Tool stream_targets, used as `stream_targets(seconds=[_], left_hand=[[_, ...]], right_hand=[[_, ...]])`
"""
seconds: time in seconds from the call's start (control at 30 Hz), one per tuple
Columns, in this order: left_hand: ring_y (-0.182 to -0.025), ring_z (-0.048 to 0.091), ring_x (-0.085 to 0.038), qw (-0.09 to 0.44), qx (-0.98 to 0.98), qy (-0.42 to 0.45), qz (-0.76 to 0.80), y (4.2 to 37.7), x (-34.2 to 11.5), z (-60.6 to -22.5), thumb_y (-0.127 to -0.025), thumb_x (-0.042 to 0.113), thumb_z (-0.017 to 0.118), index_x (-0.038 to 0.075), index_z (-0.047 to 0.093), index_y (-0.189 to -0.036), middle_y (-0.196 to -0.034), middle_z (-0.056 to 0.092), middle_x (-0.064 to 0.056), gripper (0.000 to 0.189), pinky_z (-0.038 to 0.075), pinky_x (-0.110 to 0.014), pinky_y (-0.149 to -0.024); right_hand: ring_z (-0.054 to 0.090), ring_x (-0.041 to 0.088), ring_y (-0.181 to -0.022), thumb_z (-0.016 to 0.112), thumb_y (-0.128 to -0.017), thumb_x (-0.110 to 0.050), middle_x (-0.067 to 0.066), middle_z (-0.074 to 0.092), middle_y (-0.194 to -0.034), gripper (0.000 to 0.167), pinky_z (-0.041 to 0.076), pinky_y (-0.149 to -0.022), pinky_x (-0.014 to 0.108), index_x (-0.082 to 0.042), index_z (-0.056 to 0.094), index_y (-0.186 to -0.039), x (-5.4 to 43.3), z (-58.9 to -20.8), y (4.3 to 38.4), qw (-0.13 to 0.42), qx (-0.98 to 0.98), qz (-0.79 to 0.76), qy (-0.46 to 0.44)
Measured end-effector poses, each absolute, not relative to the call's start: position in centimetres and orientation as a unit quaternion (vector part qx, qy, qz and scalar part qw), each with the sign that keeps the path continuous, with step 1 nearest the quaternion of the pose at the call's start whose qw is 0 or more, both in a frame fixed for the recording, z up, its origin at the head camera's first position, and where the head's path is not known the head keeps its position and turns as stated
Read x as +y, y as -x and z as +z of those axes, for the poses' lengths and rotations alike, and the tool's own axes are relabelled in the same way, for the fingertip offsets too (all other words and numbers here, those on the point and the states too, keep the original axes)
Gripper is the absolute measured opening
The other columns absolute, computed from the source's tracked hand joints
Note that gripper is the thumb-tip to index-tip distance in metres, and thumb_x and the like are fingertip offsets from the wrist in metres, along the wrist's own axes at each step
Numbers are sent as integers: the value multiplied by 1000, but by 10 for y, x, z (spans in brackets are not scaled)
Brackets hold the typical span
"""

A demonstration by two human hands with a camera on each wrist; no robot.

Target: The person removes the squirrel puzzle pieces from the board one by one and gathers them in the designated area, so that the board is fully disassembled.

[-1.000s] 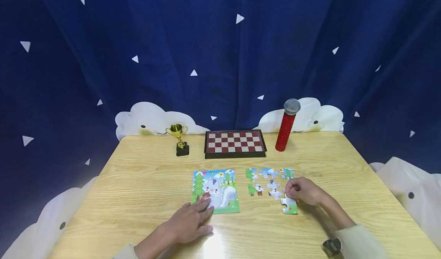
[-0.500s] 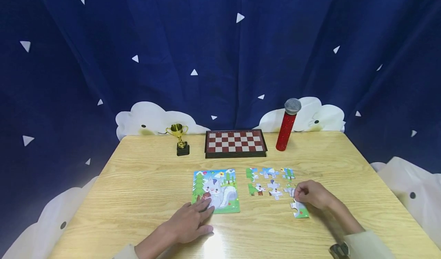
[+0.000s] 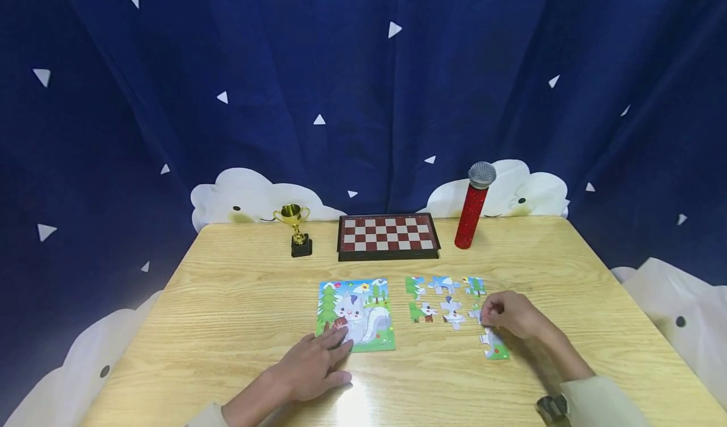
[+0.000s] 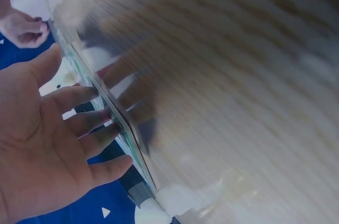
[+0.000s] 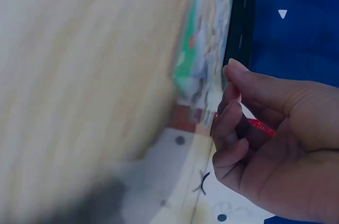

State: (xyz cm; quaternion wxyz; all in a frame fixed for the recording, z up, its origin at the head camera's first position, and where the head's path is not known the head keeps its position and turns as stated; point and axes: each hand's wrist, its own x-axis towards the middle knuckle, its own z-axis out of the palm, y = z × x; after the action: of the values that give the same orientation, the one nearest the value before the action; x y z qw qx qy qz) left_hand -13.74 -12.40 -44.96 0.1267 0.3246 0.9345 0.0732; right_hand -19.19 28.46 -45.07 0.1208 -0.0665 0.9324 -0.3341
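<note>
My left hand [image 3: 312, 367] lies with fingers spread, its fingertips resting on the lower left of a squirrel picture board [image 3: 363, 307]. In the left wrist view the left hand [image 4: 58, 134] has its fingers extended at the edge of the board [image 4: 127, 123]. Thumb and forefinger of my right hand [image 3: 514, 313] are curled at a grey jigsaw piece [image 3: 474, 314], partly covered by the fingertips. Just below lies a green corner piece [image 3: 496, 346], angled and apart from the others. The right hand [image 5: 265, 128] appears with curled fingers in the right wrist view.
Several jigsaw pieces lie in loose rows, among them a tree piece [image 3: 414, 286] and a squirrel-face piece [image 3: 453, 312]. Behind them are a gold trophy cup [image 3: 295, 225], a chessboard box [image 3: 389, 234] and a red microphone [image 3: 472, 216] on the wooden table [image 3: 238, 288].
The corner piece has shifted right and slightly down, separating from the row. My right hand went right, then back a little left and up to the grey piece. The left hand stayed put.
</note>
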Motion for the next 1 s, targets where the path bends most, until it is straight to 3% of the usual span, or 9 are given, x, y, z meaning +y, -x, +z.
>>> stream_targets(seconds=[0.57, 0.77, 1.0], left_hand=[[-141, 33, -30, 133, 935, -317, 91, 140, -124, -450, -95, 52, 44, 14, 46, -141, -153, 33, -13, 60, 37, -52, -108], [-139, 35, -33, 135, 933, -316, 111, 142, -125, -451, -96, 52, 43, 11, 47, -140, -153, 31, -15, 60, 37, -50, -109], [-139, 36, -33, 124, 931, -326, 112, 142, -128, -449, -96, 50, 44, 8, 48, -139, -153, 32, -15, 60, 38, -51, -107]], right_hand=[[44, 9, -56, 59, -88, -2, 6, 61, -71, 11, 34, -47, 18, -6, 64, -79, 208, -442, 213, 120, 913, -363, 142], [49, 8, -59, 63, -87, -4, 0, 60, -67, 11, 40, -50, 20, -8, 65, -76, 161, -442, 219, 134, 909, -351, 182], [46, 9, -61, 67, -85, -5, -3, 58, -69, 8, 38, -52, 18, -9, 66, -77, 117, -449, 222, 148, 900, -351, 210]])
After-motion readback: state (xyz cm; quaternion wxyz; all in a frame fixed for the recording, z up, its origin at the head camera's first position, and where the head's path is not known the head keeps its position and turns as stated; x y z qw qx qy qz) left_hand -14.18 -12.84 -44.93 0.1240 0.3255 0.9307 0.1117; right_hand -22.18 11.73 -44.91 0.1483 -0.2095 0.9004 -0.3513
